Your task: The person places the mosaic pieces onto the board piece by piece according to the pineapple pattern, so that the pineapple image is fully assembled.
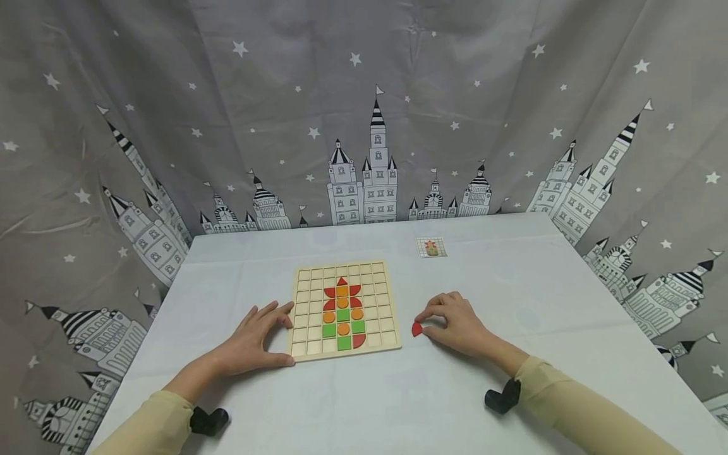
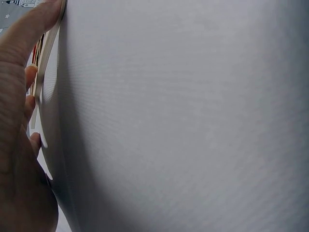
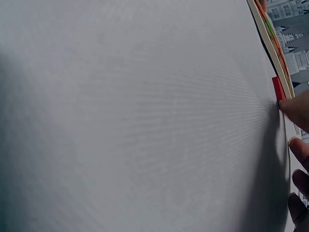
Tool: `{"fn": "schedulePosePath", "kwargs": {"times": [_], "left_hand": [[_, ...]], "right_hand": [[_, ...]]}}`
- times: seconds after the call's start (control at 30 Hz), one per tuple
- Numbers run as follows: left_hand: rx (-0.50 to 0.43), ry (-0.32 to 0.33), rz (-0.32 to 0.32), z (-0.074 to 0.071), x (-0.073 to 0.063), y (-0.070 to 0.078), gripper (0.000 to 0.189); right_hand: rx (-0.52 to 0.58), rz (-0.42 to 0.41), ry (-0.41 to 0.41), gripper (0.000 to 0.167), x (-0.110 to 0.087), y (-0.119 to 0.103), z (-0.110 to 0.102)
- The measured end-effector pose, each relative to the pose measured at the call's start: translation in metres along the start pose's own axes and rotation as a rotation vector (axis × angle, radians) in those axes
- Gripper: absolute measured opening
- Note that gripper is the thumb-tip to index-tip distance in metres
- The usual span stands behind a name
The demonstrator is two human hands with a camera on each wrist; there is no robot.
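A square wooden grid board [image 1: 383, 309] lies on the table, with red, orange and green pieces set in its middle columns. My left hand [image 1: 250, 341] rests at the board's left side, thumb at the near corner and index finger higher on the edge, fingers spread. To the right of the board, my right hand [image 1: 459, 327] pinches a red quarter-circle piece [image 1: 417, 329] between thumb and fingers. In the right wrist view, this red piece [image 3: 278, 88] shows edge-on at the thumb tip, close by the board's side. One red quarter-circle [image 1: 359, 341] sits in the board's bottom row beside a green square [image 1: 344, 343].
Behind the board to the right lies a small printed card [image 1: 431, 247] with a similar coloured figure on a grid. A white cloth covers the table [image 1: 364, 411]. A grey curtain [image 1: 256, 82] with castles and stars hangs behind and at both sides.
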State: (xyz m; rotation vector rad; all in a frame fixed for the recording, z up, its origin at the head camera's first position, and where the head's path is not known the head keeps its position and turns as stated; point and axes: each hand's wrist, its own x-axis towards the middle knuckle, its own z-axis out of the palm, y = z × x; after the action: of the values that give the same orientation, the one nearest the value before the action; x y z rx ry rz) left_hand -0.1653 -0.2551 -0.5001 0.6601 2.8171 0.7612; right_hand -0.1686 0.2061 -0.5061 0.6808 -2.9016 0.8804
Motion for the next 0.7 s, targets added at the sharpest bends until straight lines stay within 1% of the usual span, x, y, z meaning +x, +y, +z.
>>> {"fn": "schedulePosePath", "kwargs": {"times": [0.2,0.3,0.43,0.53,0.6,0.7], "left_hand": [[-0.003,0.001,0.005,0.0,0.0,0.0,0.065],[-0.004,0.003,0.004,0.001,0.0,0.0,0.065],[-0.012,0.001,0.005,0.001,-0.001,-0.001,0.064],[-0.012,0.003,0.007,0.001,-0.001,-0.001,0.065],[-0.008,0.006,0.011,0.0,-0.001,0.0,0.064],[-0.003,0.011,0.013,0.0,-0.001,0.0,0.064]], "right_hand": [[-0.016,0.002,0.064,0.031,0.001,-0.004,0.007],[-0.041,-0.014,0.088,0.029,0.001,-0.006,0.011],[-0.06,-0.031,0.074,0.022,0.002,-0.008,0.012],[-0.054,-0.036,0.048,0.025,0.001,-0.007,0.01],[-0.047,-0.022,0.042,0.028,0.0,-0.006,0.009],[-0.038,0.016,0.053,0.029,-0.003,-0.006,0.007]]}}
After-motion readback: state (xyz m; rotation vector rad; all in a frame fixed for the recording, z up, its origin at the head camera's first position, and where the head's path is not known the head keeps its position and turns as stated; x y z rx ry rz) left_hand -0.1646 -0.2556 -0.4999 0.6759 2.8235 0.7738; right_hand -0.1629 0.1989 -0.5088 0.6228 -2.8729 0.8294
